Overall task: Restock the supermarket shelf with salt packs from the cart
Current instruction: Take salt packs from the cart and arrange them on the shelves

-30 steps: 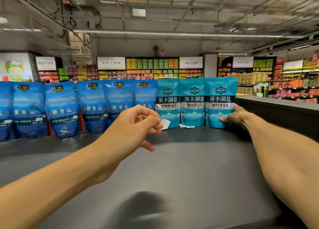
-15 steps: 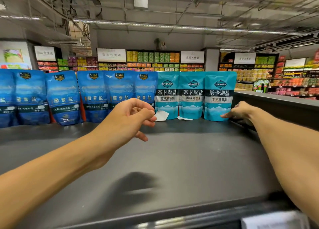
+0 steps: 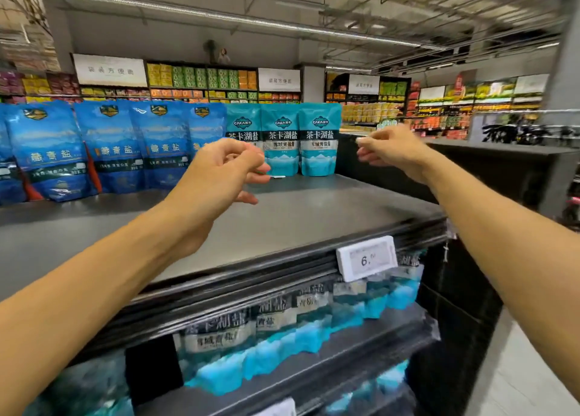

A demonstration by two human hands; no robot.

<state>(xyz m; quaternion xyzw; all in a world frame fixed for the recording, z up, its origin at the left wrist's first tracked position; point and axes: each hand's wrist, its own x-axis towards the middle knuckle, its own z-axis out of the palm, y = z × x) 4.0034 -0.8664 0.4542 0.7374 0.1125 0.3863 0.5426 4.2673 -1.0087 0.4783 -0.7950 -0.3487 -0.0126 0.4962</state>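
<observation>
Beyond the left hand, dark blue salt packs stand along the shelf, the leftmost cut off by the frame. That hand hovers with fingers loosely curled, holding nothing, and hides part of a teal salt pack. Two more teal salt packs stand between the hands. The right hand, blurred and empty, has lifted off the rightmost pack it touched earlier. Below, smeared packs are now visible.

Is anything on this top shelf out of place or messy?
One small oddity: a white paper scrap lies loose on the top shelf at the foot of the teal packs. The teal packs stand upright in a row, while the dark blue packs lean and overlap. Nothing looks spilled or torn.
</observation>
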